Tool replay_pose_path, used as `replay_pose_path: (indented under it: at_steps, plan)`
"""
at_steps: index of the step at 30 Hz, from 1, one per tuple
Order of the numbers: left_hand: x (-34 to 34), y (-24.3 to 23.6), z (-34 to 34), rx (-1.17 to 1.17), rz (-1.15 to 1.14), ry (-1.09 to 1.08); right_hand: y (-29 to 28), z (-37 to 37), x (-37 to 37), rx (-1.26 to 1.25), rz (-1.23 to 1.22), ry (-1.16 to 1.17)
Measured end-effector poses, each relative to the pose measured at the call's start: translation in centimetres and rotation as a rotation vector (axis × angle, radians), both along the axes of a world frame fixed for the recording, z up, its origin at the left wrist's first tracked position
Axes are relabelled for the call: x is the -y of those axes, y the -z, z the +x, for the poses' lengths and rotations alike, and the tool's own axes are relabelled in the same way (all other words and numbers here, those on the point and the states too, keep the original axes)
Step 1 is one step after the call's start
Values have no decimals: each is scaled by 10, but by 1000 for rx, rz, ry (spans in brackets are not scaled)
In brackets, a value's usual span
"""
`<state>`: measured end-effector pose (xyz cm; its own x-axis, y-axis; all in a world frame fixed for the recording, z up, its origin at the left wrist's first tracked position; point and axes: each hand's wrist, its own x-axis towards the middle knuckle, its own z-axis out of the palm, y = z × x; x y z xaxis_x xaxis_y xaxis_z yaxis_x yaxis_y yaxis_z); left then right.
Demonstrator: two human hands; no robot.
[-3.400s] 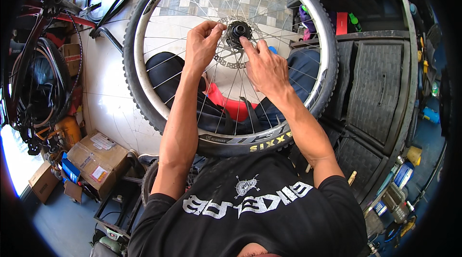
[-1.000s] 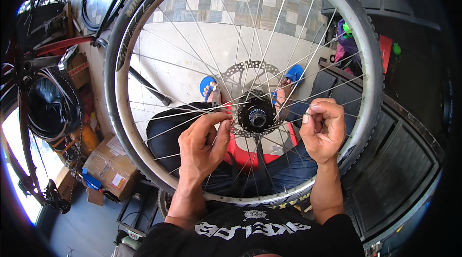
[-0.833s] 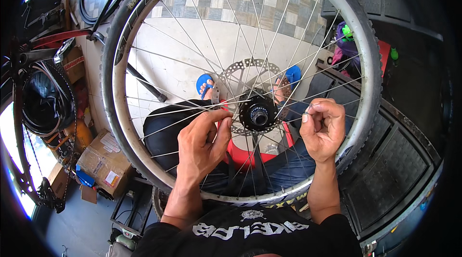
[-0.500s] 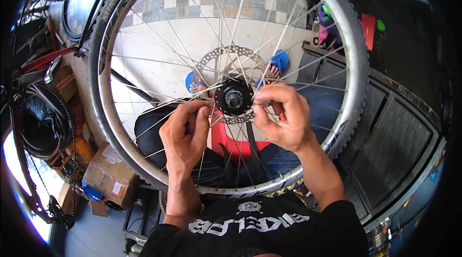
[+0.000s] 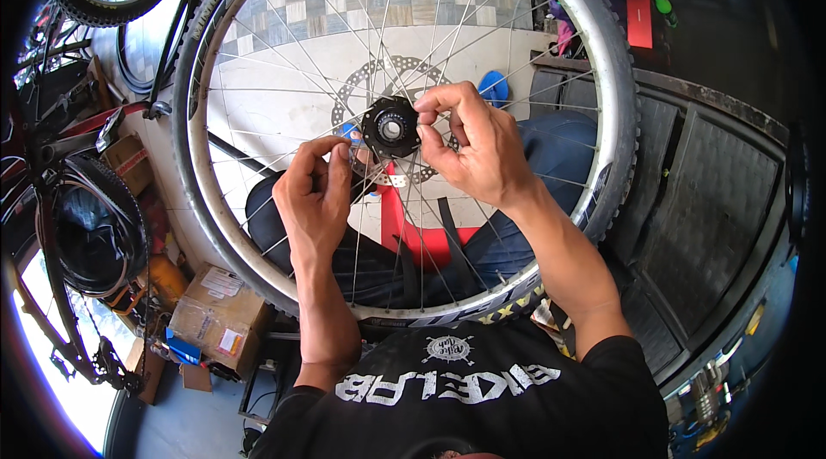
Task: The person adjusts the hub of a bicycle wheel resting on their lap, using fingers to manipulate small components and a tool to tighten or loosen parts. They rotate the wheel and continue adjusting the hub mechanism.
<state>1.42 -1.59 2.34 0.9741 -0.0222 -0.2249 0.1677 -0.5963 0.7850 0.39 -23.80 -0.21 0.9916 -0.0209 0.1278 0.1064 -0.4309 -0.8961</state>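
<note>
A bicycle wheel with a silver rim (image 5: 611,115) and a knobbly black tyre (image 5: 629,141) lies across my lap. At its centre is a black hub (image 5: 376,125), with thin spokes running out to the rim. A perforated disc brake rotor (image 5: 344,85) shows behind the spokes on the hub's far side. My left hand (image 5: 314,197) is left of and nearer than the hub, thumb and forefinger pinched on a spoke. Against the hub's right edge, my right hand (image 5: 473,145) has its fingertips closed together; what they grip is too small to make out.
Bicycle frame parts (image 5: 39,149) and a cardboard box (image 5: 211,313) crowd the left side. Dark cabinets (image 5: 688,244) stand at the right. A red strip (image 5: 379,218) hangs between my legs, below the wheel. A blue flip-flop (image 5: 492,87) is beyond the hub.
In the view, the hub and both hands have shifted up and left. My left hand is farther from the hub; my right hand has risen to its right edge. The hub's central hole faces me more openly.
</note>
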Motion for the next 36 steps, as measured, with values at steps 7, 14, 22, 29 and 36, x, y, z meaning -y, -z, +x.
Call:
replay_pose_path:
  at_steps: [7, 14, 22, 29, 36]
  plan:
    - [0, 0, 0, 19, 12, 5, 6, 2, -3, 76, -21, 11]
    - [0, -1, 4, 26, 17, 10, 2, 2, -3, 40, -21, 11]
    - [-1, -6, 7, 67, -46, -27, 1, -18, -24, 103, -161, 100]
    - [-6, -11, 5, 81, -83, -27, 7, -22, -30, 197, -252, 71]
    - [-7, -13, 5, 64, -84, -33, 8, -21, -33, 201, -292, 63]
